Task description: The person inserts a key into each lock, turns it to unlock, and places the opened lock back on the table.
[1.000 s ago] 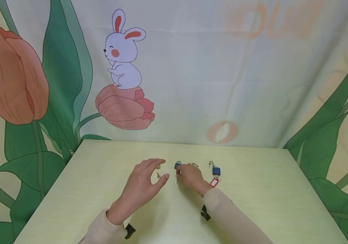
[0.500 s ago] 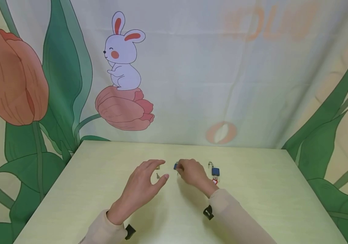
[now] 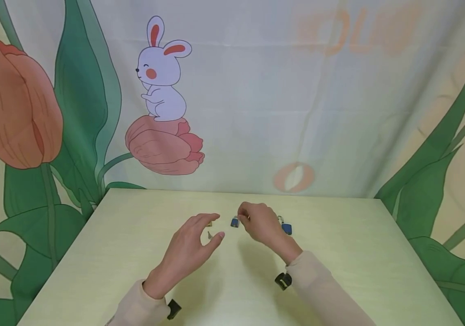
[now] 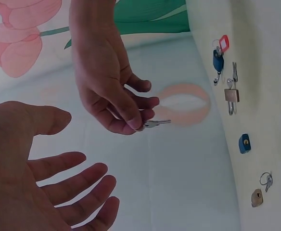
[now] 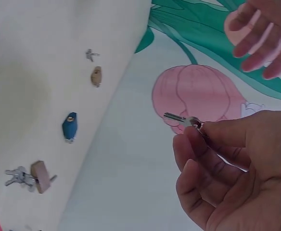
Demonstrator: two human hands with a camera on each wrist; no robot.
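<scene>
My right hand (image 3: 260, 222) is raised over the table and pinches a small silver key (image 5: 178, 117) on a ring between thumb and fingertips. Just left of it in the head view, a small blue padlock (image 3: 235, 222) lies on the table. My left hand (image 3: 191, 244) holds nothing, its fingers apart and thumb spread. Beyond its fingertips lie a brass padlock (image 4: 257, 198) and a ring with keys (image 4: 268, 181). The right wrist view shows the blue padlock (image 5: 70, 126) with its keyhole end toward the camera.
A second brass padlock (image 4: 232, 95) lies with keys at its keyhole end. On the right is another blue padlock (image 3: 286, 229) with its shackle open; a red-framed tag (image 4: 224, 43) hangs from its keys. Behind the table (image 3: 106, 253) hangs a curtain (image 3: 248, 113) with a printed rabbit and tulips.
My right hand has risen away from the blue padlock, slightly back and to the right, with the key in its fingers. The left hand has stayed in place.
</scene>
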